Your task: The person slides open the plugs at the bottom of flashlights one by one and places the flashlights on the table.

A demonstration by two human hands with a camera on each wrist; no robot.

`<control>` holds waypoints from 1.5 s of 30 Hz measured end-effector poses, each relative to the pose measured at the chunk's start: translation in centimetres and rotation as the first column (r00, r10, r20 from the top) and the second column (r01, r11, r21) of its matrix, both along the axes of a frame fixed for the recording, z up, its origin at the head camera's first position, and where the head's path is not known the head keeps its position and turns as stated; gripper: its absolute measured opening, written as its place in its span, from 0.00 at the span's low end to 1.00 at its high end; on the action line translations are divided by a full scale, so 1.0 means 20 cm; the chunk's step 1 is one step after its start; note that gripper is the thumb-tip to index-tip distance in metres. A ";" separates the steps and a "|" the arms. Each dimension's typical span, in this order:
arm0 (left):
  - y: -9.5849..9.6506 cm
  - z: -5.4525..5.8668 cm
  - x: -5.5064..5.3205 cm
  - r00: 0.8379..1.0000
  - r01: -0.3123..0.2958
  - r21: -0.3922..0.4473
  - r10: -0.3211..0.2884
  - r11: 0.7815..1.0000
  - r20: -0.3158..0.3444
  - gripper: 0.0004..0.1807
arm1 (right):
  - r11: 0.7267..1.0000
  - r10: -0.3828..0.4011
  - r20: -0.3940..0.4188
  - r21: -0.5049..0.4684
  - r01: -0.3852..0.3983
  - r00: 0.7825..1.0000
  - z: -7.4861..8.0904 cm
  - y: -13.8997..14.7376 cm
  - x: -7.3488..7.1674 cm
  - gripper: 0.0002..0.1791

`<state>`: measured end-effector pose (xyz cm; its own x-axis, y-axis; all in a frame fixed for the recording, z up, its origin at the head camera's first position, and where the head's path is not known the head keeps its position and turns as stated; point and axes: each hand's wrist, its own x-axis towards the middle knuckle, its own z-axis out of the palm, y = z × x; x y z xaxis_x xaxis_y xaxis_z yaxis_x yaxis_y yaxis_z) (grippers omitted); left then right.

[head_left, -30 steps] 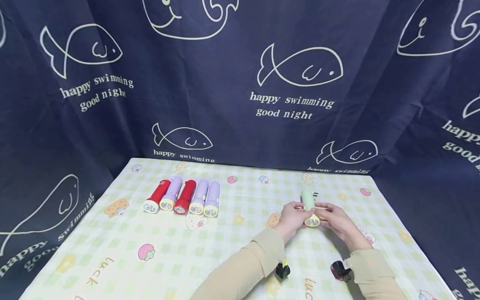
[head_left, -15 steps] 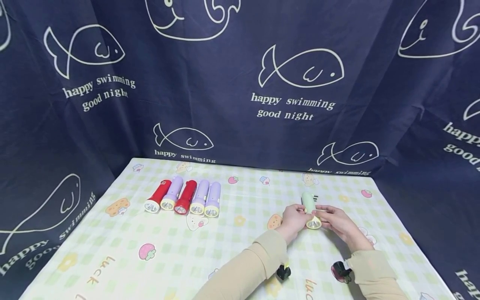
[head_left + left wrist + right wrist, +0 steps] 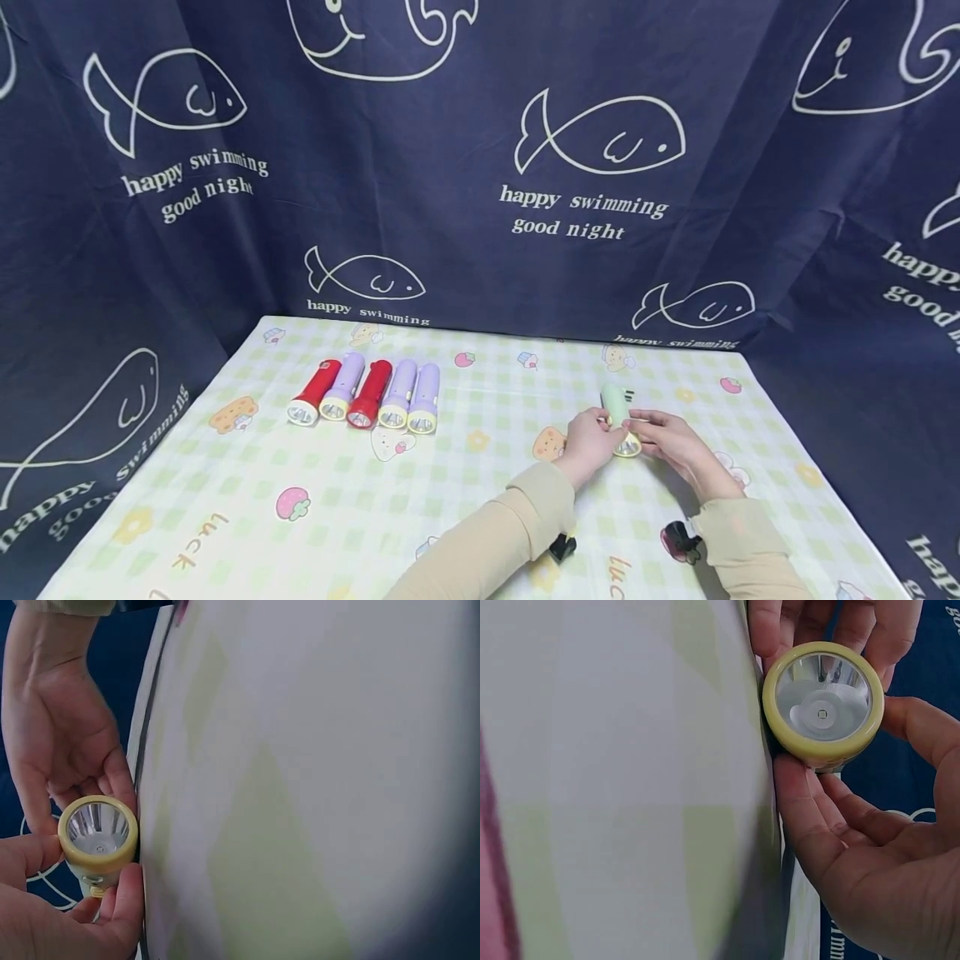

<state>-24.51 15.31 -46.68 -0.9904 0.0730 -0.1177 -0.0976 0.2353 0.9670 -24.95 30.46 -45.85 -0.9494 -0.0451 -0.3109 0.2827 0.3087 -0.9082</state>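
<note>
Green flashlight point(image 3: 618, 407), shifted slightly, still in hands point(image 3: 589, 442) point(image 3: 677, 442)

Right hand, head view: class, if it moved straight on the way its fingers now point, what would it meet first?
The green flashlight, which the right hand appears to pinch; beyond it, probably the left hand, though depth is unclear.

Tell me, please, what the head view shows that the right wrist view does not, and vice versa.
Only the head view shows two red flashlights, three purple flashlights and the prongs on the green flashlight. Only the right wrist view shows the tiny bulb in that flashlight's lens. Both show the left hand and right hand holding it, the tablecloth and the curtain.
</note>
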 end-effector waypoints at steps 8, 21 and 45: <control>0.00 -0.01 0.00 0.998 0.030 -0.073 -0.034 0.997 -0.054 0.21 | 1.000 0.012 -0.020 -0.005 -0.012 1.000 0.00 0.01 0.01 0.38; -0.02 0.01 -0.02 0.995 0.101 -0.136 -0.103 0.986 -0.010 0.21 | 0.999 0.035 -0.067 0.037 -0.032 0.997 0.03 0.03 0.03 0.37; -0.31 0.33 -0.04 0.934 0.325 -0.361 -0.356 0.874 -0.021 0.24 | 0.939 0.176 -0.262 0.335 -0.081 0.949 0.32 -0.18 0.06 0.28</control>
